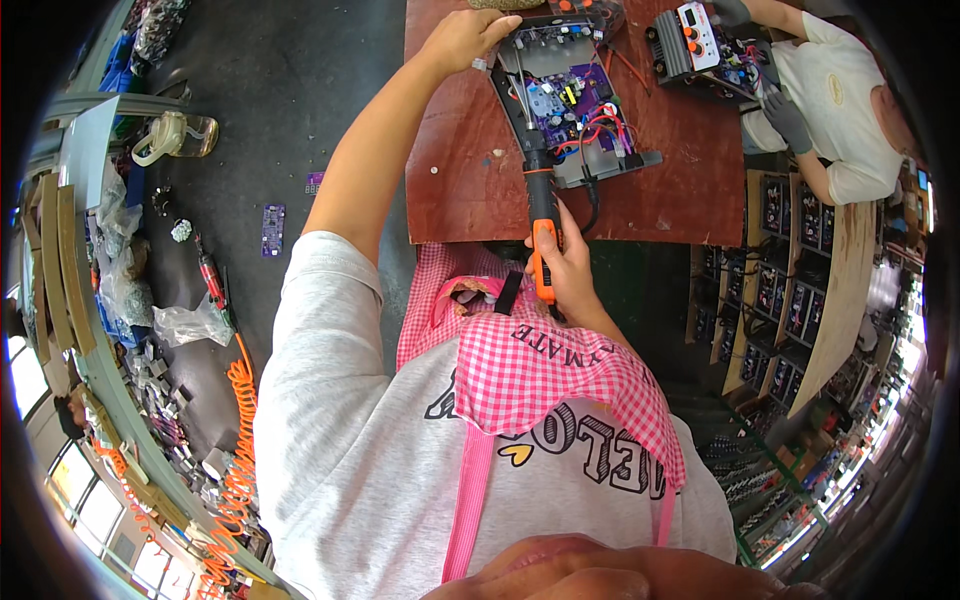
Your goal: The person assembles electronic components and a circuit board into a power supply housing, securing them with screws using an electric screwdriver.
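An opened electronic device (570, 100) lies on the red-brown table, with its purple circuit board (585, 95) and coloured wires exposed. Closed at the device's far left corner, my left hand (467, 40) grips the edge of its upright end panel (555, 36), thumb stretched along the top. My right hand (567, 262) is wrapped round the orange and black handle of an electric screwdriver (541, 205). Its long metal shaft lies over the device's left side and points at the end panel. Whether the tip touches a screw is too small to tell.
Across the table (690, 190), a gloved co-worker (835, 110) handles a similar device (690, 45). A shelf unit (775, 280) with several devices stands at right. On the dark left surface are a jug (180, 135), a purple board (272, 230) and a red tool (212, 280) on an orange coiled hose.
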`<state>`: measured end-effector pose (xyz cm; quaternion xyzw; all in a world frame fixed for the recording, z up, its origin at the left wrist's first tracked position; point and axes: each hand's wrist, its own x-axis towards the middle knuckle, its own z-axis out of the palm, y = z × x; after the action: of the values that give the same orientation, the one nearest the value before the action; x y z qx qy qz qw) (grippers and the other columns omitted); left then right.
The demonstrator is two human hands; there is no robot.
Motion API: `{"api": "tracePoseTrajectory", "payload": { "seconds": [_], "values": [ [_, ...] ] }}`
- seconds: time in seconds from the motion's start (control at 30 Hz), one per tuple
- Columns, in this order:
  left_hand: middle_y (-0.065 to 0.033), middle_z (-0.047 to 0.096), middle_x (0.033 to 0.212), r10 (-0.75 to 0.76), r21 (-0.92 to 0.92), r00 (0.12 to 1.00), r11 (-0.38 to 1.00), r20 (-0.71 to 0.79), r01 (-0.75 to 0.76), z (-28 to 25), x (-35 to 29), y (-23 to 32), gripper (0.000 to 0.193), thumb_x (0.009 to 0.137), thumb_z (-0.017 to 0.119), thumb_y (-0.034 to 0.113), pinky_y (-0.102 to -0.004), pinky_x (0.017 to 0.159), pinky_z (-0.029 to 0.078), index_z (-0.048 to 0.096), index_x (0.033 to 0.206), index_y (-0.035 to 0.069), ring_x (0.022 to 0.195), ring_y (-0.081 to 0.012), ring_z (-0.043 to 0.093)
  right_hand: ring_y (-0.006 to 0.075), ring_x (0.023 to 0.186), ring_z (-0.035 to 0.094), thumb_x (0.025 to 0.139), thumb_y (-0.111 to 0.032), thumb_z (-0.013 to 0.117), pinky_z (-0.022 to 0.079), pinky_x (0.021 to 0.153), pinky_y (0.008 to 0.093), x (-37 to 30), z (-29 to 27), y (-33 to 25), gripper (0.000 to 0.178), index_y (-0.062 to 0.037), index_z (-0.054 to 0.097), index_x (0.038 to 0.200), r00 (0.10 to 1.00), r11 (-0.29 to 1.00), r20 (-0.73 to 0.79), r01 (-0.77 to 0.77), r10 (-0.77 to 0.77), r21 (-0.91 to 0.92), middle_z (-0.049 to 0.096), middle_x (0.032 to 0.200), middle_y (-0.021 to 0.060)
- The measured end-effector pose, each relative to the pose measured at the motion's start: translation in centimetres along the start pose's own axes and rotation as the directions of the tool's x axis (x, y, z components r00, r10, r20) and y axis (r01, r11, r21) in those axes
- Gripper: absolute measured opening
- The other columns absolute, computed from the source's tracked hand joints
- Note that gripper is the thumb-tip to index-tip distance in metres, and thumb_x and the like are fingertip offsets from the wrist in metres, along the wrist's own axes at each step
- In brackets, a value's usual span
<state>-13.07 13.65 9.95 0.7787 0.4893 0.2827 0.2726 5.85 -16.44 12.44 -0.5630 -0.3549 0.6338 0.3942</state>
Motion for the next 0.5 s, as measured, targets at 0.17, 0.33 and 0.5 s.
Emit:
{"api": "tracePoseTrajectory", "payload": {
  "seconds": [0.17, 0.33, 0.5],
  "values": [
    [-0.0198, 0.070, 0.088, -0.013, -0.014, 1.000, 1.000, 0.007, 0.013, 0.00, 0.04, 0.05, 0.052, 0.096, 0.053, 0.050, -0.0422, 0.076, 0.051, 0.070, 0.104, 0.001, 0.083, -0.0346, 0.067, 0.0123, 0.065, 0.060, 0.098, -0.037, 0.059, 0.052, 0.058, 0.0252, 0.03, -0.01, 0.00, 0.068, -0.0088, 0.029, 0.153, 1.000, 1.000, 0.020, -0.002, 0.002, 0.022, 0.058, 0.093, 0.0090],
    [-0.0204, 0.070, 0.090, -0.029, 0.024, 0.999, 0.999, 0.024, 0.029, -0.02, 0.25, 0.04, 0.050, 0.097, 0.053, 0.049, -0.0426, 0.077, 0.051, 0.070, 0.107, 0.003, 0.086, -0.0362, 0.067, 0.0118, 0.064, 0.059, 0.098, -0.037, 0.059, 0.052, 0.058, 0.0250, 0.03, 0.20, 0.06, 0.068, -0.0095, 0.029, 0.153, 1.000, 1.000, 0.005, -0.008, 0.008, 0.024, 0.058, 0.093, 0.0090],
    [-0.0181, 0.068, 0.075, 0.087, 0.030, 0.992, 0.996, -0.089, -0.085, 0.44, 0.19, -0.10, 0.051, 0.098, 0.047, 0.050, -0.0505, 0.073, 0.050, 0.068, 0.084, 0.006, 0.078, -0.0405, 0.066, 0.0097, 0.064, 0.057, 0.096, -0.028, 0.065, 0.052, 0.056, 0.0250, 0.16, 0.42, 0.27, 0.069, -0.0054, 0.030, 0.152, 0.999, 0.999, -0.032, -0.009, 0.011, 0.050, 0.054, 0.095, 0.0043]
  ]
}}
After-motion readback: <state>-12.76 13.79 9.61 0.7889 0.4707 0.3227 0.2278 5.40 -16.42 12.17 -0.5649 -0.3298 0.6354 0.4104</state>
